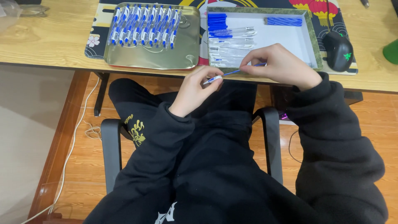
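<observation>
Pen parts held at desk edge, both hands.

I see a thin blue refill (238, 71) pinched by right hand (282, 66), its other end meeting a white pen piece (213, 79) gripped by left hand (195, 89); fingers hide the join, can't tell if it's inserted. Behind: white tray (306, 41) w/ loose parts, gold tray (186, 45) w/ finished pens (145, 25), mouse (339, 49) at right.

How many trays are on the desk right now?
2. A gold metal tray of assembled pens sits at left; a green-rimmed white tray of pen parts sits at right, behind both hands. None appear hidden.
</observation>
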